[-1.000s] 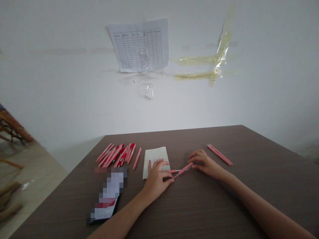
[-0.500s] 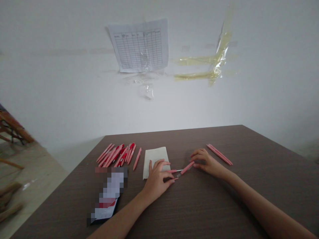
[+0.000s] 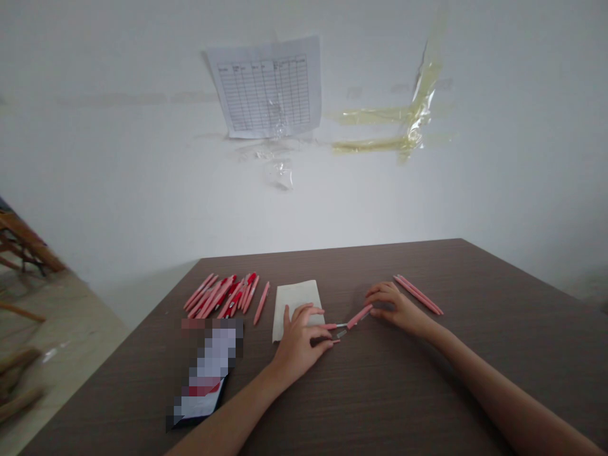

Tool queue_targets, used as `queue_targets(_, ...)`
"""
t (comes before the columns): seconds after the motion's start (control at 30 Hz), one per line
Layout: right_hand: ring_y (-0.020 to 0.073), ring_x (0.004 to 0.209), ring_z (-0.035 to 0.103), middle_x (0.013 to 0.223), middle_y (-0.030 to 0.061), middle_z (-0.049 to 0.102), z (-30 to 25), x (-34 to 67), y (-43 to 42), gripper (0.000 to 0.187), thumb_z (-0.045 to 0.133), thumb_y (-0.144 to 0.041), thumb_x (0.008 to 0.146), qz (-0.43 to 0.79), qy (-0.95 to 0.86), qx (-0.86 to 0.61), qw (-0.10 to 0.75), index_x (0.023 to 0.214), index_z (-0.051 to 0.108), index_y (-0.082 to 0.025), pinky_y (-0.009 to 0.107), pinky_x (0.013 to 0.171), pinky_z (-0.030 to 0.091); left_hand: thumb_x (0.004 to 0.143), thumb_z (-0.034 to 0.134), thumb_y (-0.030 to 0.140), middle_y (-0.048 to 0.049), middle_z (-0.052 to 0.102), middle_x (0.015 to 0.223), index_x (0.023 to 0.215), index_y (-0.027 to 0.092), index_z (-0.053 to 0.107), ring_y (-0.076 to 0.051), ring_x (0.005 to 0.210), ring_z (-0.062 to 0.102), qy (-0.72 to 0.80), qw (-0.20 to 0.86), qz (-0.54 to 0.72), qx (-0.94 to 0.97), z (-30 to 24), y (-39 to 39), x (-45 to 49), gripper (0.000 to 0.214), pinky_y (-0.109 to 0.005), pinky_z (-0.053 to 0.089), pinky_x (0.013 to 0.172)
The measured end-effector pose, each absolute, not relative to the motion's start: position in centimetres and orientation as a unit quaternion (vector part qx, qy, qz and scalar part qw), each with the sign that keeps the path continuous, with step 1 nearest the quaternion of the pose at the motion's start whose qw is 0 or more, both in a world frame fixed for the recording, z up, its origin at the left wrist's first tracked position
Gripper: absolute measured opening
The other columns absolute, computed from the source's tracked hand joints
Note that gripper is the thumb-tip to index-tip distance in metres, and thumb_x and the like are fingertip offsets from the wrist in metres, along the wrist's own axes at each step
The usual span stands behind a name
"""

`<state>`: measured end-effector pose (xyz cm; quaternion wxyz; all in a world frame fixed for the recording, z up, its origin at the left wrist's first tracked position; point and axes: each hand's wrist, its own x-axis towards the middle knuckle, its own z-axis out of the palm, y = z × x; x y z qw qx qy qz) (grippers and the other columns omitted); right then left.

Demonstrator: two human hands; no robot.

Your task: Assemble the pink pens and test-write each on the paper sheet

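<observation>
My left hand (image 3: 299, 339) rests on the brown table (image 3: 380, 392) with its fingers pinched on a small pink pen part (image 3: 331, 327) at the near edge of a white paper sheet (image 3: 295, 296). My right hand (image 3: 396, 305) grips the pink pen barrel (image 3: 358, 315), which lies slanted between the two hands. A thin inner piece shows in the gap between barrel and pink part.
A pile of several pink and red pens (image 3: 223, 296) lies at the left rear of the table. Two pink pens (image 3: 418, 294) lie to the right of my right hand. A blurred flat object (image 3: 206, 370) sits near the left edge. A printed sheet (image 3: 268, 85) hangs on the wall.
My right hand has drawn the pink barrel a little to the right, away from my left hand, widening the gap between the two pen parts. My left hand stays put.
</observation>
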<state>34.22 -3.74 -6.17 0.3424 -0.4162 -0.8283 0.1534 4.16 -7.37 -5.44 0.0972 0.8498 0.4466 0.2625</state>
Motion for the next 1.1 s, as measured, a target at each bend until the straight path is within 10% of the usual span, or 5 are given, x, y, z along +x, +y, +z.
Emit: queue_targets(1.1,0.0288,0.113,0.05,0.11,0.0123,0.062,-8.2,34.5,-3.3,0.023,0.058,-0.034,0.089,0.076,-0.812,-0.516,0.262,0.105,0.07,-0.022,0.048,0.102,0.04,0.076,0.078,0.026,-0.0068,0.065,0.12,0.086,0.029,0.077,-0.032,0.121,0.052,0.544,0.057,0.282,0.788,-5.9,-7.0,3.9,0.011,-0.066,0.024,0.109)
